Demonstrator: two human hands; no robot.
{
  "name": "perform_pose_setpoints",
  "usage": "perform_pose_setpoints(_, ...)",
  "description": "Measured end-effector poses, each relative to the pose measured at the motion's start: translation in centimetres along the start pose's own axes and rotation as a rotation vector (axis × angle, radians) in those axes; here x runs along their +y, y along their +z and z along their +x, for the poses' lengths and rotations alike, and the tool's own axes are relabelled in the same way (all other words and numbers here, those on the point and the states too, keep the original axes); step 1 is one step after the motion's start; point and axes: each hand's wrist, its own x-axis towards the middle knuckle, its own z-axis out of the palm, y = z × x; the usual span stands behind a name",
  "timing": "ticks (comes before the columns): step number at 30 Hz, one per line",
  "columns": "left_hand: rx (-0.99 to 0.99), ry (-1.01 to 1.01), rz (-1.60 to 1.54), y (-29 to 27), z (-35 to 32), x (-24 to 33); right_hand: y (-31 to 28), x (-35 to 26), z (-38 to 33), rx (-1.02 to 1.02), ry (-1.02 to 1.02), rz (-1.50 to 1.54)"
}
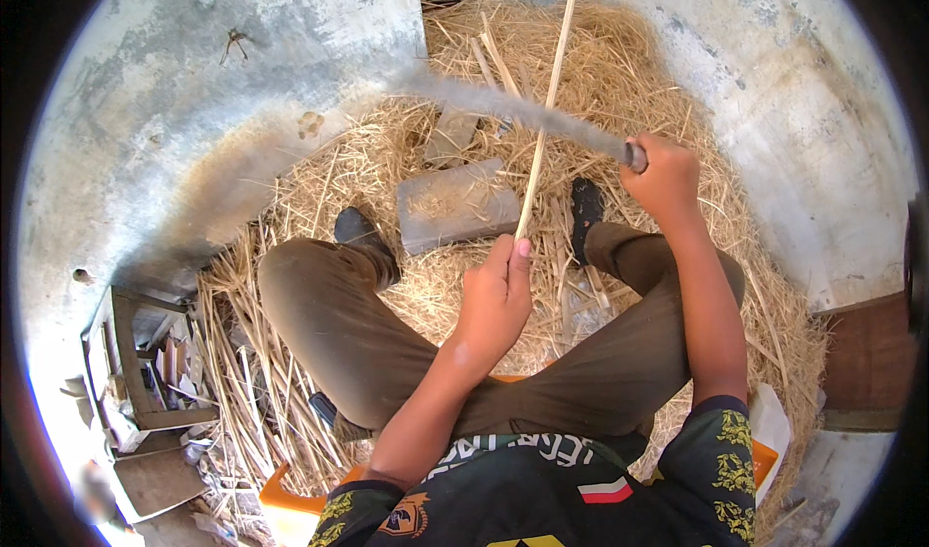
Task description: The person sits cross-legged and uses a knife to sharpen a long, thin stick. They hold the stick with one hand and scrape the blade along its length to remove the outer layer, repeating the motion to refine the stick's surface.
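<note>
My left hand is closed round the lower end of a long, pale split-bamboo or wood strip, which slants up and away past the top of the view. My right hand grips the handle of a long-bladed knife, raised to the right. Its grey blade is smeared by motion and reaches left across the strip; whether the two touch I cannot tell. Between my feet, beyond my left hand, lies a grey block with shavings on top.
Straw-like shavings cover the floor between two worn walls. A bundle of thin strips lies by my left leg. At the far left stands a wooden frame with odds and ends. Part of an orange seat shows beneath me.
</note>
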Motion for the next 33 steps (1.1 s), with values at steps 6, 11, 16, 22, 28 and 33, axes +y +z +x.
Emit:
perform_pose_setpoints(6,0.021,0.071,0.030,0.3,-0.3,-0.2,0.2,0.5,2.0,0.109,-0.257,0.032)
perform_pose_setpoints(11,-0.057,0.073,-0.019,-0.4,-0.4,1.7,0.1,3.0,2.7,-0.082,0.359,0.084)
perform_pose_setpoints(16,-0.116,0.048,-0.056,-1.0,-0.5,1.6,0.0,1.8,1.4,-0.004,0.248,0.114)
perform_pose_setpoints(22,-0.120,-0.026,-0.105,-0.7,-0.6,0.9,-0.8,-0.3,1.2,0.090,-0.289,0.140)
perform_pose_setpoints(28,-0.193,-0.024,-0.110,-0.8,-1.2,1.6,0.9,4.5,3.7,0.017,0.513,0.139)
perform_pose_setpoints(33,-0.207,0.048,-0.032,-0.2,-0.9,1.6,0.3,5.5,2.7,0.030,0.656,0.286)
